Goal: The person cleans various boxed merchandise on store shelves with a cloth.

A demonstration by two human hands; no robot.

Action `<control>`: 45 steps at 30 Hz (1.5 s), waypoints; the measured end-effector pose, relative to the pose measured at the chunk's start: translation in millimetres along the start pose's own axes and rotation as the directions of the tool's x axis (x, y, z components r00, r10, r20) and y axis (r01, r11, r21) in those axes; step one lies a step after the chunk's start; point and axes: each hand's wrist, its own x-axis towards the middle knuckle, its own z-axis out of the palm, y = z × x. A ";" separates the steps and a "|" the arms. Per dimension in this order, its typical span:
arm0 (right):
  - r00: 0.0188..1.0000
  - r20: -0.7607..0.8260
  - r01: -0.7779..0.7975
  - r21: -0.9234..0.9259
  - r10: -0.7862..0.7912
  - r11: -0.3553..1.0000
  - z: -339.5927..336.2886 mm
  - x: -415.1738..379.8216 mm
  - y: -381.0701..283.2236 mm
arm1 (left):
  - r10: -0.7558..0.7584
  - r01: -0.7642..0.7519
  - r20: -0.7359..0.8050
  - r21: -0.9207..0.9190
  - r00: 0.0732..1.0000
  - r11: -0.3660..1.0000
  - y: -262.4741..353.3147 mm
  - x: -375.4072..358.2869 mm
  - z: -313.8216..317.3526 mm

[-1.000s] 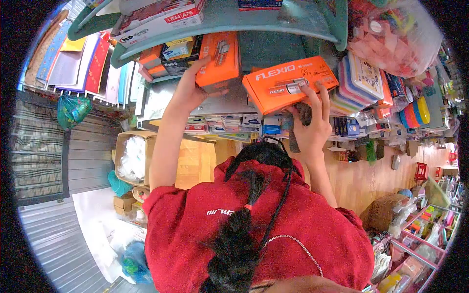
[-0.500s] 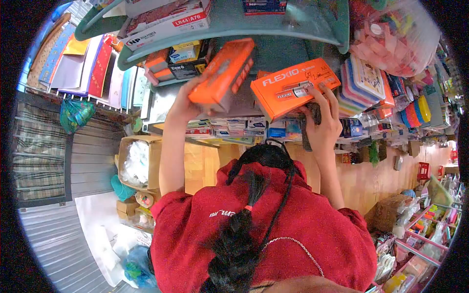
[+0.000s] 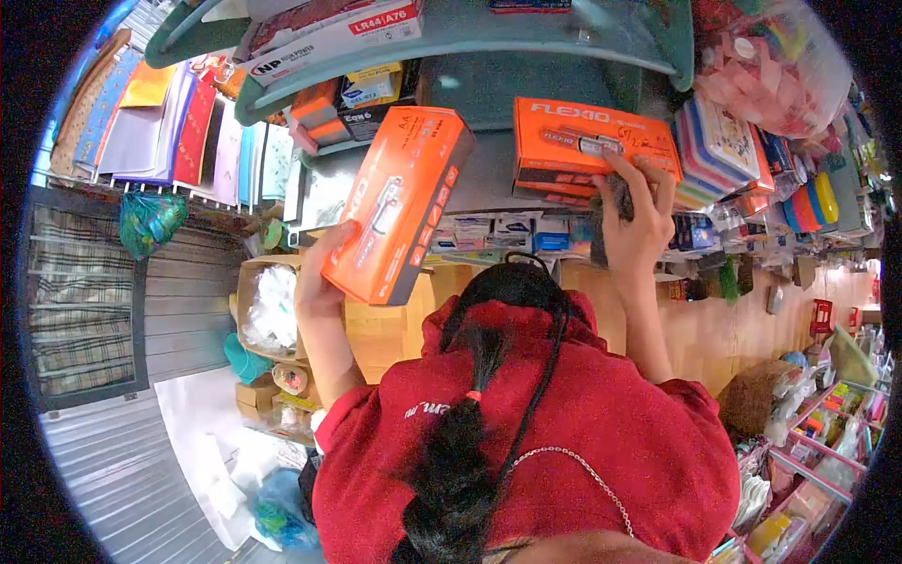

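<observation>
My left hand point(image 3: 324, 268) grips the lower end of an orange box point(image 3: 399, 202), tilted with its printed front in view. My right hand point(image 3: 639, 211) has its fingertips at the lower right of an orange FLEXIO box point(image 3: 573, 141), near the shelf's front. Against my right palm and thumb is a dark grey, cloth-like piece point(image 3: 598, 235), partly hidden by the hand. Under the FLEXIO box, the edge of another orange box shows.
A green shelf point(image 3: 554, 61) holds a white battery carton point(image 3: 334, 42) above and dark boxes point(image 3: 376, 122) at the left. Pastel stacked items point(image 3: 719, 146) stand right of the FLEXIO box. A plastic bag point(image 3: 770, 75) hangs at the upper right.
My left hand has drawn its box down and to the left and turned its front into view. The FLEXIO box and my right hand are farther right, and that box lies straighter.
</observation>
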 end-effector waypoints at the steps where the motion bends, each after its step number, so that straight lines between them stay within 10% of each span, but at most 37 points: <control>1: 1.000 0.003 0.008 -0.003 -0.008 1.000 -2.8 2.3 -2.2 | 0.140 -0.142 0.050 0.035 0.989 0.989 -1.5 -13.7 8.6; 2: 1.000 0.005 0.017 -0.005 -0.017 1.000 -4.0 3.3 -3.2 | 0.276 -0.283 0.098 0.056 0.956 0.958 -3.0 -27.5 17.2; 4: 0.991 -0.133 0.047 0.143 -0.028 0.989 -4.4 -2.5 -0.1 | 0.096 -0.097 -0.019 -0.025 0.995 0.995 3.1 -22.1 17.0; 8: 0.923 -0.354 0.040 0.478 0.151 0.878 -13.4 -14.1 -16.9 | -0.079 0.115 0.281 -0.111 0.956 0.987 -12.7 0.5 -20.0; 10: 0.855 -0.230 -0.068 0.839 0.465 0.540 -1.1 -12.9 -38.1 | -0.058 0.114 0.371 -0.131 0.927 0.985 -26.2 2.6 -12.8; 15: 0.871 0.212 -0.322 0.928 0.443 0.188 15.4 11.6 -111.6 | 0.049 0.006 0.399 -0.136 0.916 0.991 -46.6 -9.3 33.7; 18: 0.959 0.272 -0.225 0.901 -0.079 0.371 37.2 5.9 -108.9 | 0.049 -0.044 0.317 -0.020 0.947 0.999 -47.4 -13.7 46.0; 23: 0.955 0.292 -0.263 0.919 -0.059 0.295 24.5 -55.1 -121.8 | 0.132 -0.109 0.220 -0.114 0.967 0.987 -27.7 -34.4 66.5; 27: 0.984 0.095 0.002 0.842 -0.152 0.540 11.4 -15.4 -98.6 | 0.022 -0.041 0.311 0.055 0.950 0.998 -48.0 -41.9 65.6; 30: 0.944 0.328 -0.319 0.931 -0.023 0.180 0.1 16.6 -91.5 | 0.001 -0.017 0.313 0.047 0.950 0.999 -68.6 -48.3 77.7; 36: 0.923 0.359 -0.317 0.913 -0.137 0.256 -26.4 -57.6 -83.6 | 0.194 -0.128 0.311 -0.220 0.930 0.967 -68.9 -53.5 101.7; 40: 0.968 0.199 -0.117 0.899 -0.155 0.422 -36.2 -17.9 -44.8 | -0.074 0.093 0.261 -0.064 0.962 0.994 -82.6 -86.9 130.6; 44: 0.944 0.328 -0.327 0.936 0.013 0.130 -60.4 2.8 -20.7 | -0.082 0.101 0.294 -0.049 0.952 0.994 -110.2 -83.7 157.1; 45: 0.950 0.311 -0.293 0.920 -0.027 0.259 -64.6 -12.1 -16.8 | -0.021 0.021 0.282 0.002 0.959 1.000 -115.5 -77.3 156.5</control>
